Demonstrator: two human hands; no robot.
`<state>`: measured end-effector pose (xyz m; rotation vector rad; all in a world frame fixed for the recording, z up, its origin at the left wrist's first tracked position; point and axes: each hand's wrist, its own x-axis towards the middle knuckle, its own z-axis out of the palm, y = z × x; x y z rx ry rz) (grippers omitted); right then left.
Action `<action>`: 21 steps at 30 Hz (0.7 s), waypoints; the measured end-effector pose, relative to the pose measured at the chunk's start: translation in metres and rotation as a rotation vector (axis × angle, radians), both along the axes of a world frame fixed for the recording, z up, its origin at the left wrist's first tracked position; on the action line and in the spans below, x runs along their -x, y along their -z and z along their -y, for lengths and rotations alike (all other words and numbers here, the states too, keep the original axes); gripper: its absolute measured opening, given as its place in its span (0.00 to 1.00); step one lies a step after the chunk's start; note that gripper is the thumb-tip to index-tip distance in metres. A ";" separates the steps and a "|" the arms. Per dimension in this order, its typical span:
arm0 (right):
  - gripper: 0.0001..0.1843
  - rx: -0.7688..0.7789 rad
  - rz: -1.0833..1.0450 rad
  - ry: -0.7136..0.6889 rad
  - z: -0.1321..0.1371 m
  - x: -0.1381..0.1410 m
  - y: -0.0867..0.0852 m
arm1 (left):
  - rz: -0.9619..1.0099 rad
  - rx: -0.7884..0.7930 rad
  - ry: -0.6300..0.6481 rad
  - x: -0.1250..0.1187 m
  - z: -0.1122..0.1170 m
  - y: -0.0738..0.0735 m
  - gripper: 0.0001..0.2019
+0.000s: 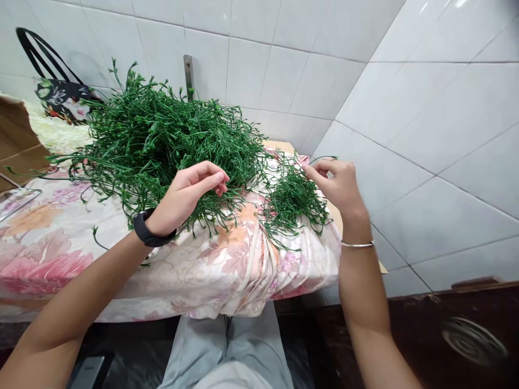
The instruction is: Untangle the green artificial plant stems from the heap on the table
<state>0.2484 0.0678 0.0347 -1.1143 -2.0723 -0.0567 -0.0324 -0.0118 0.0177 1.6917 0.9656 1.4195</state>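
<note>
A large heap of green artificial stems (162,129) with small branched tips lies on the cloth-covered table. In front of its right side is my left hand (190,189), fingers curled and thumb close to them; I cannot make out anything in them. To the right sits a smaller pile of the same stems (294,197). My right hand (334,181) is at that pile's upper right edge, thumb and forefinger pinched on a thin green stem (331,158), whose tip shows above the knuckles.
A floral cloth (162,275) covers the table, bunched at the front right. A flowered bag (65,100) with black handles, pale petals (54,129) and a cardboard box (18,135) stand at the left. Tiled walls (267,70) close off the back and right.
</note>
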 end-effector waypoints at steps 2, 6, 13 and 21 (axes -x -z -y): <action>0.17 0.021 -0.033 -0.007 -0.001 0.000 0.001 | -0.016 0.004 0.013 -0.001 0.001 0.001 0.06; 0.15 0.080 -0.011 -0.015 -0.004 -0.002 0.003 | -0.052 0.011 0.014 -0.002 0.002 0.002 0.06; 0.09 0.127 -0.042 -0.016 -0.004 -0.001 0.003 | -0.436 -0.147 0.129 0.005 0.005 -0.005 0.14; 0.17 0.121 -0.181 0.064 0.004 0.003 -0.001 | -0.710 -0.322 0.067 0.007 -0.001 0.002 0.05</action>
